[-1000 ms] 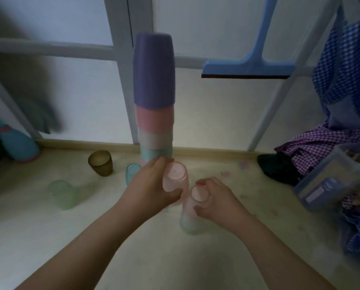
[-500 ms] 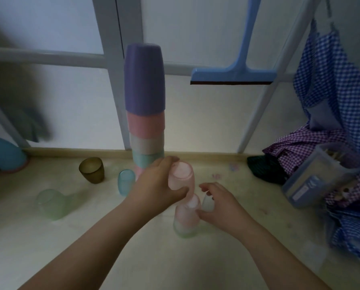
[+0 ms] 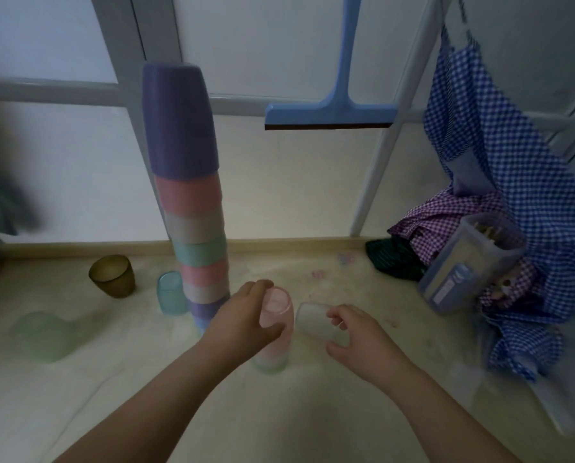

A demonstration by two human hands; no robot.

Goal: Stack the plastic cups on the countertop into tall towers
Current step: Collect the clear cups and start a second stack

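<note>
gripping the upside-down frosted pink plastic cup [image 3: 277, 317] atop a short stack on the pale countertop [image 3: 279, 422] was the left hand [image 3: 246, 324] (the right hand [image 3: 362, 339] pinched a tilted clear plastic cup [image 3: 314, 319] beside it).

Cups across our surface [image 3: 312, 429]

Tall tower [image 3: 192, 202] behind the short stack [image 3: 274, 345]; we see loose cups [image 3: 112, 275] left, a container [image 3: 469, 262] right.

Both forearms were bare, with no sleeve reaching into view. The left hand [image 3: 246, 320] and the right hand [image 3: 362, 342] wore nothing: no glove, ring, watch or band showed on fingers or wrists.
</note>
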